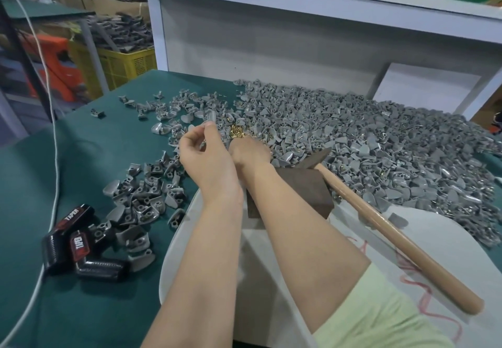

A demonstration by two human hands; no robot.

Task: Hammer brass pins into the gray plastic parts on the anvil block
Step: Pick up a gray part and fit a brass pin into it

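Note:
My left hand (202, 155) is raised over the green table, its fingers curled, and its fingertips pinch a gray plastic part (211, 117). My right hand (248, 151) reaches down into a small heap of brass pins (238, 130); its fingers are hidden behind the back of the hand. The brown anvil block (309, 189) stands just behind my right wrist. A hammer with a wooden handle (394, 233) lies untouched, its dark head (316, 157) resting at the block's top and its handle pointing to the lower right.
A large heap of gray parts (380, 141) covers the table's right side, with smaller scatterings (144, 195) on the left. Black boxes marked TAPER (70, 228) and a white cable (55, 157) lie at the left. A white tray (176, 241) sits under the block.

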